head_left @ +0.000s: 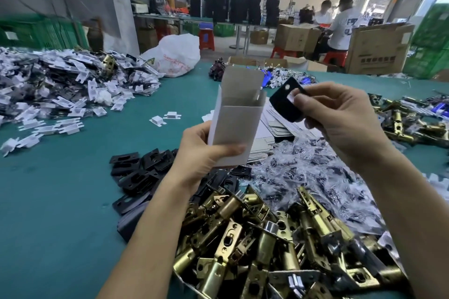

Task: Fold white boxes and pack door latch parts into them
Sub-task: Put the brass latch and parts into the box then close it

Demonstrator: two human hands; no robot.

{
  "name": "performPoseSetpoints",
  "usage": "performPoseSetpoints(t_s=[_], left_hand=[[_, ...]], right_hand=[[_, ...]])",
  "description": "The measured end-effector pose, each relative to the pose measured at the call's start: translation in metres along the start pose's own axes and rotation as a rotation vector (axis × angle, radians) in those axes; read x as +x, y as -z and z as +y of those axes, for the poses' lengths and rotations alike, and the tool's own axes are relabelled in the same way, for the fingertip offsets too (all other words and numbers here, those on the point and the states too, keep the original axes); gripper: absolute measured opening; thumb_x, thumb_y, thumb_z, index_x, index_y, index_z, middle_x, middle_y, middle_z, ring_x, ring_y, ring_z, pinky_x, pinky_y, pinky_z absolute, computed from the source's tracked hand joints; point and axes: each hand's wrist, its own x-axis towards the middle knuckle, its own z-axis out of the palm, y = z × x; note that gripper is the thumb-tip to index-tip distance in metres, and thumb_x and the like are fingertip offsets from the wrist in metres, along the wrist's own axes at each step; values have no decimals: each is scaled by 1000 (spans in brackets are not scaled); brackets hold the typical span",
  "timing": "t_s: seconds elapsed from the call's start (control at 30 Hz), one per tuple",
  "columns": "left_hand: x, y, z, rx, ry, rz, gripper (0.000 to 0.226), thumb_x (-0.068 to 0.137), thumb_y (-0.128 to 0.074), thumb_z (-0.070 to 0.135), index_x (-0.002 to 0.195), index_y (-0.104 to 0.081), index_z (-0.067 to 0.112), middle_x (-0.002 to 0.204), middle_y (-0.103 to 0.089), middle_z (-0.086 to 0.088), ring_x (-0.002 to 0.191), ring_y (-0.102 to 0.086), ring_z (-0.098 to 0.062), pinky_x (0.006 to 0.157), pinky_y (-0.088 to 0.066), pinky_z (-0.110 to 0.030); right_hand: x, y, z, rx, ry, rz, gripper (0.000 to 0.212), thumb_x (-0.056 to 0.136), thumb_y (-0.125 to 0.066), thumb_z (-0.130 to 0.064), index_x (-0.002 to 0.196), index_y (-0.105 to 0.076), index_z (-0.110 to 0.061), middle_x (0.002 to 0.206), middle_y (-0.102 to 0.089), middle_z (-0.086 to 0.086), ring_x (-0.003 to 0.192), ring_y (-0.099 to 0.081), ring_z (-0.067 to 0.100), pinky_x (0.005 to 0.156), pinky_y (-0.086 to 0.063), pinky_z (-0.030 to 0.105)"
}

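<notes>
- Head view, edges and room: the teal worktop (60, 189) is widest bare along its left side, from the near edge up toward the middle. A narrower bare strip runs toward the far edge between the heaps. The near right corner is buried under parts.
- The left hand (206, 153) grips the lower part of a white box (233, 124), with the thumb lying across its front face. The box stands upright in the air above the middle of the worktop, with its top open and the rear flap raised.
- The right hand (340, 116) pinches a black plate (284, 104) between thumb and fingertips. The plate hangs just right of the box's open mouth, apart from it. A small pale patch sits by the thumb; what it is cannot be told.
- Surface: brass latch bolts (255, 238) are heaped at the near edge. Black strike plates (141, 170) lie left of them, and clear bags of small parts (303, 170) lie behind. Flat box blanks (274, 128) are stacked behind the held box. White plastic pieces (60, 80) fill the far left corner.
- Room: beyond the far edge are a white sack (175, 56), cardboard cartons (379, 48), red stools (206, 39), green crates (41, 31) and two seated people (340, 24).
</notes>
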Motion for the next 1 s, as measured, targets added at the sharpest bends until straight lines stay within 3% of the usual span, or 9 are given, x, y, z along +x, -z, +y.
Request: performPoseSetpoints(t_s=[0.17, 0.33, 0.47, 0.67, 0.83, 1.0], left_hand=[[-1, -5, -1, -45, -86, -96, 49, 49, -92, 16, 96, -80, 25, 98, -78, -7, 91, -72, -21, 76, -61, -37], [-1, -6, -4, -14, -142, -113, 45, 57, -91, 4, 98, -77, 13, 93, -74, -9, 86, -69, -20, 71, -60, -34], [-2, -9, -9, 27, -121, -117, 45, 61, -86, 1, 105, -73, 4, 94, -75, -10, 83, -70, -17, 69, -60, -31], [-2, -9, -8, -27, -178, -104, 39, 62, -86, 0, 96, -79, 17, 95, -75, -10, 85, -71, -19, 69, -61, -32], [-2, -12, -5, -51, -299, -11, 39, 60, -85, -1, 90, -80, 23, 91, -77, -5, 85, -70, -22, 73, -61, -37], [-2, -16, -6, -60, -310, 19, 40, 57, -86, -2, 88, -78, 22, 88, -76, -1, 84, -69, -20, 72, -60, -35]], right_hand=[[-6, -12, -20, -179, 230, 18, 12, 80, -76, -9, 90, -70, -13, 84, -77, -1, 71, -74, 15, 62, -57, 23], [-11, -20, -28, -320, 376, 41, 14, 80, -79, -9, 91, -71, -11, 81, -75, -3, 68, -73, 10, 60, -56, 20], [-4, -28, -31, -568, 504, 83, 8, 82, -79, -17, 87, -73, -15, 79, -72, -7, 69, -68, 4, 60, -48, 14], [6, -33, -30, -927, 638, -1, 10, 85, -76, -21, 89, -71, -14, 80, -69, -2, 76, -60, 24, 62, -50, 44], [-2, -36, -30, -941, 893, 51, 9, 86, -74, -10, 79, -71, -5, 74, -69, 7, 73, -55, 27, 54, -48, 43], [-9, -40, -32, -950, 878, 53, 8, 86, -72, -8, 79, -70, -5, 75, -69, 7, 72, -56, 30, 55, -48, 45]])
